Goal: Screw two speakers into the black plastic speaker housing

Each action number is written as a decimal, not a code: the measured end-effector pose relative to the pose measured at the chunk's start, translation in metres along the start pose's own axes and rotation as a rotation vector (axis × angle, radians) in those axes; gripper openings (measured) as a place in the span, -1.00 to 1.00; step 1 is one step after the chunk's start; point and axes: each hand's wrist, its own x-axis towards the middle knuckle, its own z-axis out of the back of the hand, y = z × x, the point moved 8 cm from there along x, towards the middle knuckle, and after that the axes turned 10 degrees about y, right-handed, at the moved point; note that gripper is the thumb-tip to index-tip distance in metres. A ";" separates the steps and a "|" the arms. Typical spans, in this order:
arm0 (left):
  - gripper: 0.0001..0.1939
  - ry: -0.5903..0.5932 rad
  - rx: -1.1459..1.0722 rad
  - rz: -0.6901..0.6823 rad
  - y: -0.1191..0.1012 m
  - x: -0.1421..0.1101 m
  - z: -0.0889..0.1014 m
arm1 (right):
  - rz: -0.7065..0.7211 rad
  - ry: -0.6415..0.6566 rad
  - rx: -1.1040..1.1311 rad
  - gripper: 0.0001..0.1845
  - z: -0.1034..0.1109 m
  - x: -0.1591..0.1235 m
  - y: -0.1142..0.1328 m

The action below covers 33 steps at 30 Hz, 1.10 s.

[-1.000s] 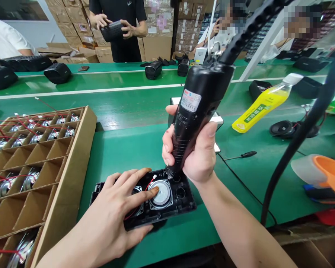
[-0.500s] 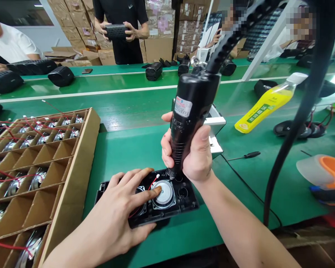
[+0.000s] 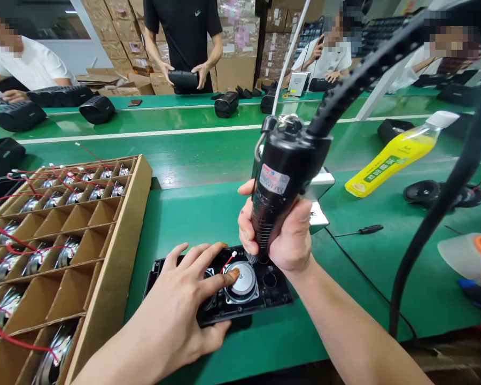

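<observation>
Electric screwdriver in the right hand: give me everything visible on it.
The electric screwdriver is a glossy black, plastic-looking tool with a ribbed lower grip and a white and red label on its body. It stands nearly upright, top tilted slightly right. The right hand wraps around the grip. Its tip meets the black speaker panel beside the round silver speaker driver. A thick ribbed black cable leaves its top, next to a metal hanging ring.
</observation>
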 end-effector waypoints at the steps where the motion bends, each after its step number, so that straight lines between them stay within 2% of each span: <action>1: -0.51 0.005 -0.003 0.007 0.000 0.000 -0.001 | -0.001 -0.001 -0.001 -0.36 0.000 0.000 -0.001; 5: -0.47 0.007 0.012 0.005 0.002 -0.002 -0.006 | 0.000 -0.015 -0.013 -0.40 -0.002 -0.001 -0.002; 8: -0.38 -0.030 0.046 -0.020 0.001 -0.006 -0.007 | 0.007 -0.049 -0.027 -0.39 -0.003 0.002 0.009; 11: -0.30 -0.053 0.118 -0.065 -0.006 -0.011 -0.003 | 0.082 -0.148 -0.086 -0.34 0.007 0.006 0.050; 14: -0.29 -0.051 0.106 -0.136 -0.015 -0.015 0.003 | 0.239 -0.213 -0.319 -0.45 0.017 0.013 0.108; 17: -0.37 -0.103 -0.022 -0.163 -0.018 -0.018 0.012 | 0.380 -0.461 -0.539 -0.46 0.038 0.012 0.145; 19: -0.42 -0.154 -0.069 -0.144 -0.016 -0.020 0.013 | 0.396 -0.570 -0.577 -0.37 0.050 0.011 0.147; 21: -0.44 -0.181 -0.056 -0.127 -0.014 -0.022 0.010 | 0.351 -0.548 -0.568 -0.30 0.056 0.014 0.136; 24: -0.48 -0.210 0.047 -0.151 -0.013 -0.026 0.004 | 0.285 -0.498 -0.564 -0.31 0.060 0.013 0.121; 28: -0.76 -0.357 0.143 -0.189 -0.016 -0.038 0.009 | 0.255 -0.476 -0.585 -0.32 0.061 0.008 0.116; 30: -0.77 -0.327 0.193 -0.188 -0.018 -0.040 0.006 | 0.244 -0.469 -0.586 -0.30 0.060 0.007 0.116; 33: -0.64 -0.231 0.272 -0.123 -0.019 -0.041 -0.002 | 0.223 -0.481 -0.556 -0.26 0.056 0.005 0.117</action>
